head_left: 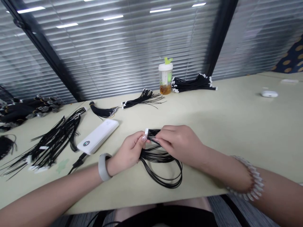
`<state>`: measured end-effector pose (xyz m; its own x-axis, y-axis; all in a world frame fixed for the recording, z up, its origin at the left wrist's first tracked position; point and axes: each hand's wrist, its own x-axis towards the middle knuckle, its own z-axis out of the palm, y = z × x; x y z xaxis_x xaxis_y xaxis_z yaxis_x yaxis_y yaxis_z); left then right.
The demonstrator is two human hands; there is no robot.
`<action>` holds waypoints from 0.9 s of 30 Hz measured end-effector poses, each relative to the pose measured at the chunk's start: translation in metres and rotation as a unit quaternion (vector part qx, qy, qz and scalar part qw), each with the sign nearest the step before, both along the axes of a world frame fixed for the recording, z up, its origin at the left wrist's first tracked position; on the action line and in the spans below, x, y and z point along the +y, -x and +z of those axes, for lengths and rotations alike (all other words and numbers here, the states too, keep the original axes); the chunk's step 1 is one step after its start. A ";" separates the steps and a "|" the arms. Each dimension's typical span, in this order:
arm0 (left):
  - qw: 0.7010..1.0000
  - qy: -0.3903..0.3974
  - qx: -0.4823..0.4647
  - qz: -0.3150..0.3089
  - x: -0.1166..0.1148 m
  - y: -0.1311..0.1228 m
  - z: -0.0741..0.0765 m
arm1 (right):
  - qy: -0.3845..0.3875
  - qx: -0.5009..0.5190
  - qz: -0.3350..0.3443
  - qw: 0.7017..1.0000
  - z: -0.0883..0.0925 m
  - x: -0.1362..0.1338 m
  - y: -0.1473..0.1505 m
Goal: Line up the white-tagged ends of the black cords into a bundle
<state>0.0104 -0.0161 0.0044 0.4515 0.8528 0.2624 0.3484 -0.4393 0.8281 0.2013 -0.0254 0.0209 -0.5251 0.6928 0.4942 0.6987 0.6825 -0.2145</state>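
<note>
A small white rectangular plastic-looking connector (146,133) stands on end just below the frame's centre. Thin, smooth black wires (158,156) run rightward from it in a flat row; below, black strands curve into loose loops at lower centre.

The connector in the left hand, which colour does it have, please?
The connector is white; it shows best in the head view.

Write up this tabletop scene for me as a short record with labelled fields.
Left hand: pinching white connector on looped black wires
Right hand: fingers at those wires, beside the connector
Left wrist: grey band
Right wrist: beaded bracelet
Beyond left wrist: white power bank
Near blinds: lidded cup, amber liquid
Far right: small white case
</note>
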 end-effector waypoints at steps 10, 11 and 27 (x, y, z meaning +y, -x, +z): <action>0.999 0.041 0.005 -0.006 0.003 0.000 -0.002 | 0.025 -0.026 -0.026 0.999 0.004 0.001 0.004; 0.998 0.055 -0.002 0.016 0.003 -0.001 -0.002 | 0.037 -0.024 -0.048 0.998 0.007 0.003 0.002; 0.929 0.140 -0.197 0.279 0.019 -0.001 -0.008 | 0.210 -0.131 -0.065 0.967 0.013 0.014 -0.023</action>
<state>0.0115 0.0026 -0.0038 -0.1658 0.9850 0.0470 0.1036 -0.0300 0.9942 0.2242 -0.0115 0.0338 -0.4890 0.8722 0.0161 0.8408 0.4761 -0.2576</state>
